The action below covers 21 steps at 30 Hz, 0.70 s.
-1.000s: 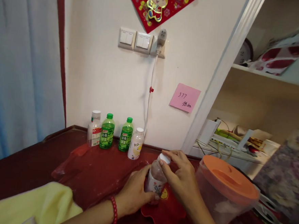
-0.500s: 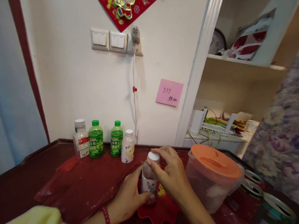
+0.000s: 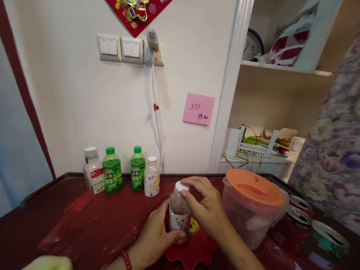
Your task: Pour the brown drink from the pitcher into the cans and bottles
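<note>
A clear plastic bottle [image 3: 178, 217] with a printed label and dark contents stands upright over a red scalloped plate [image 3: 190, 257]. My left hand [image 3: 158, 228] is closed around its lower body, thumb across the label. At the top, the fingers and thumb of my right hand [image 3: 204, 202] grip the white bottle cap [image 3: 181, 187]. The cap sits on the bottle's neck. Whether the bottle's base touches the plate I cannot tell.
Behind, along the wall, stand a white-capped jar [image 3: 94, 174], two green tea bottles [image 3: 112, 173] and a small white-capped bottle [image 3: 152, 178]. On the right are an orange-lidded pitcher [image 3: 244, 222] and several opened cans [image 3: 324, 246]. Red plastic film [image 3: 99, 228] covers part of the table.
The camera view has shifted slightly to the right. Both hands keep their hold, and the bottle leans or shifts only a little.
</note>
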Each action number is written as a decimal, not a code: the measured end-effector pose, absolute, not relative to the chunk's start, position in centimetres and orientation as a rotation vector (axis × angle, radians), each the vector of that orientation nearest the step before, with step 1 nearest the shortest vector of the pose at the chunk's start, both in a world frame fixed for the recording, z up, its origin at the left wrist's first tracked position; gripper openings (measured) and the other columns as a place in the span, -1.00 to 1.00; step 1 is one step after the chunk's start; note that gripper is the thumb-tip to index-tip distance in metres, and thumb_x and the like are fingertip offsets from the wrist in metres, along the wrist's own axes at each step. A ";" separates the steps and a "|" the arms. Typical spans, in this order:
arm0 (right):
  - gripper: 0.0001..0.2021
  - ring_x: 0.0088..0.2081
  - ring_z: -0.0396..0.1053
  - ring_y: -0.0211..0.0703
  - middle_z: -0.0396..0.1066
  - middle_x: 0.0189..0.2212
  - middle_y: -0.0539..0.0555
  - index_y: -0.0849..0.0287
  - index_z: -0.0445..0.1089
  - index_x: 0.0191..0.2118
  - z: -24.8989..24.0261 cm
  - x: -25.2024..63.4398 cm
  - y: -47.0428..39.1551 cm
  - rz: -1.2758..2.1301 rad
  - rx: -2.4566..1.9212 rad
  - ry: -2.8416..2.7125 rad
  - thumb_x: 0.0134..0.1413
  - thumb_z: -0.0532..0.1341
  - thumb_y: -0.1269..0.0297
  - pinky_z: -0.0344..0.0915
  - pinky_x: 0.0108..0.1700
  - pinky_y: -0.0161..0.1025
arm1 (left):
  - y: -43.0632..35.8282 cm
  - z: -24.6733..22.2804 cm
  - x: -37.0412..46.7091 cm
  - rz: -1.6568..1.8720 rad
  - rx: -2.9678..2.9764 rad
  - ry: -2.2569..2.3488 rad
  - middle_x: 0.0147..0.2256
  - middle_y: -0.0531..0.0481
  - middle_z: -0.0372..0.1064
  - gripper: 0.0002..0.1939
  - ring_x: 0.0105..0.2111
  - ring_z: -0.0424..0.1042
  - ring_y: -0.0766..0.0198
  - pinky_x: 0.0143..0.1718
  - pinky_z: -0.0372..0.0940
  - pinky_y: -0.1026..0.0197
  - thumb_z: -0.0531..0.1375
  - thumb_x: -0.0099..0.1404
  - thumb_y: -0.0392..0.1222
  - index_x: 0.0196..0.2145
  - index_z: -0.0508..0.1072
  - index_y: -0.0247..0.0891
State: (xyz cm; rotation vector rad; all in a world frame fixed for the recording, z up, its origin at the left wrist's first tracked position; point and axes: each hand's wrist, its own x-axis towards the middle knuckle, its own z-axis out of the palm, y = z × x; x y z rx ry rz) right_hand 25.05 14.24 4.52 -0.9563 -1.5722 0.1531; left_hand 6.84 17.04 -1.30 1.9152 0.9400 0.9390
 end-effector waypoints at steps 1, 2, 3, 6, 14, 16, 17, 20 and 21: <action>-0.82 -0.04 0.48 -0.01 0.60 -0.12 0.08 0.06 0.62 -0.08 4.4 25.0 14.3 0.151 -0.950 -1.555 0.25 0.31 0.25 0.38 0.02 -0.06 | 17.0 -1.2 6.9 0.935 1.917 0.945 0.20 -0.15 0.54 -0.26 0.18 0.50 -0.09 0.23 0.34 -0.01 0.40 0.08 -0.32 0.23 0.42 -0.16; -0.83 -0.05 0.48 -0.02 0.59 -0.13 0.08 0.05 0.62 -0.09 4.4 24.9 14.3 0.149 -0.947 -1.539 0.24 0.32 0.25 0.38 0.01 -0.06 | 17.0 -1.1 6.9 0.930 1.920 0.948 0.20 -0.15 0.54 -0.26 0.18 0.50 -0.10 0.23 0.35 -0.02 0.40 0.08 -0.32 0.23 0.42 -0.16; -0.84 -0.06 0.47 -0.02 0.59 -0.14 0.08 0.05 0.61 -0.10 4.3 24.9 14.4 0.146 -0.945 -1.530 0.23 0.32 0.26 0.38 0.00 -0.07 | 17.0 -1.1 6.9 0.928 1.924 0.946 0.20 -0.16 0.54 -0.25 0.18 0.50 -0.11 0.23 0.35 -0.04 0.40 0.08 -0.32 0.24 0.42 -0.16; -0.84 -0.06 0.48 -0.01 0.59 -0.13 0.08 0.04 0.60 -0.10 4.2 24.8 14.4 0.136 -0.949 -1.530 0.23 0.32 0.26 0.39 0.02 -0.04 | 17.1 -1.1 6.9 0.934 1.925 0.925 0.23 -0.15 0.52 -0.23 0.21 0.48 -0.11 0.27 0.33 -0.06 0.41 0.07 -0.31 0.26 0.42 -0.14; -0.80 0.01 0.50 -0.03 0.58 -0.05 0.11 0.06 0.56 -0.06 3.7 24.4 14.5 0.134 -0.910 -1.533 0.27 0.23 0.32 0.43 0.07 -0.04 | 17.0 -0.9 6.9 0.928 1.931 0.943 0.22 -0.17 0.52 -0.24 0.20 0.47 -0.14 0.27 0.33 -0.07 0.41 0.07 -0.29 0.25 0.44 -0.15; -0.86 -0.05 0.49 -0.05 0.57 -0.11 0.08 0.06 0.55 -0.11 3.6 24.3 14.5 0.124 -0.910 -1.502 0.26 0.28 0.29 0.44 -0.02 -0.10 | 17.0 -0.8 7.0 0.926 1.937 0.951 0.21 -0.16 0.54 -0.23 0.20 0.48 -0.16 0.26 0.34 -0.07 0.42 0.07 -0.28 0.26 0.44 -0.14; -0.89 -0.07 0.48 -0.05 0.56 -0.14 0.07 0.06 0.54 -0.13 3.6 24.2 14.6 0.115 -0.915 -1.484 0.25 0.30 0.27 0.43 -0.06 -0.12 | 17.0 -0.8 7.0 0.926 1.943 0.949 0.20 -0.17 0.54 -0.22 0.20 0.48 -0.17 0.25 0.35 -0.08 0.43 0.08 -0.25 0.27 0.44 -0.14; -0.90 -0.10 0.46 -0.05 0.52 -0.17 0.06 0.06 0.51 -0.15 3.4 24.0 14.5 0.096 -0.951 -1.462 0.23 0.31 0.24 0.40 -0.07 -0.10 | 17.0 -0.9 7.0 0.934 1.963 0.948 0.20 -0.19 0.54 -0.20 0.20 0.47 -0.19 0.23 0.37 -0.09 0.45 0.09 -0.20 0.30 0.43 -0.13; -0.89 -0.08 0.46 -0.03 0.52 -0.14 0.07 0.07 0.50 -0.14 3.3 24.0 14.4 0.098 -0.962 -1.463 0.23 0.29 0.24 0.40 -0.02 -0.08 | 17.1 -0.9 7.0 0.939 1.967 0.947 0.21 -0.19 0.54 -0.20 0.21 0.47 -0.19 0.24 0.36 -0.10 0.45 0.09 -0.20 0.30 0.43 -0.13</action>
